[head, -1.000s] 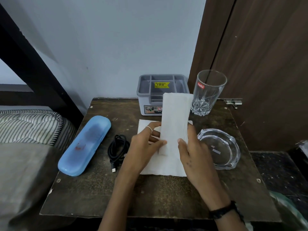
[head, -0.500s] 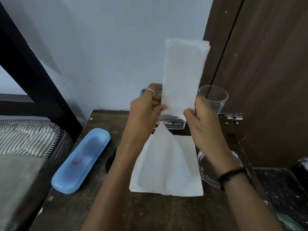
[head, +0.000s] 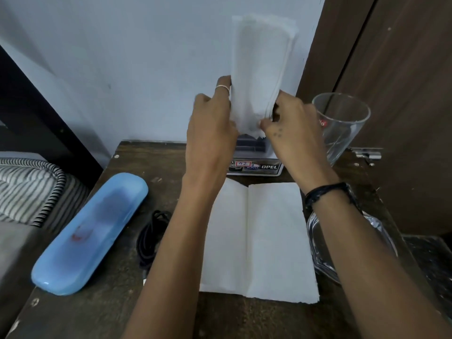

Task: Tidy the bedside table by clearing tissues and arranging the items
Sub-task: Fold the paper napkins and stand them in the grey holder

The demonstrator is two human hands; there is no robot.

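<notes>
Head view looks down on the dark, worn wooden bedside table (head: 171, 311), which carries everything I have to sort. Largest on it is the flat white unfolded tissue sheet (head: 264, 241), spread across the middle toward the front edge with a crease down its centre; I judge it lies open like that because it has yet to be folded or cleared. Along the left edge sits the long pale blue plastic case (head: 90, 231), angled toward the back, apart from the sheet. At the back right corner stands the clear drinking glass (head: 342, 123), upright, out of the working space. Against the back edge the grey plastic organiser box (head: 256, 165) is mostly hidden behind my hands. By the right edge the clear glass ashtray (head: 381, 231) is half covered by my right forearm. Between case and sheet lies the coiled black cable (head: 149, 238).

Above the table I hold the folded white tissue strip (head: 261, 69) upright. My left hand (head: 210, 126) closes its fingers on the strip's left edge and my right hand (head: 291, 123) pinches the lower right edge, apparently to square it before stowing it.
</notes>
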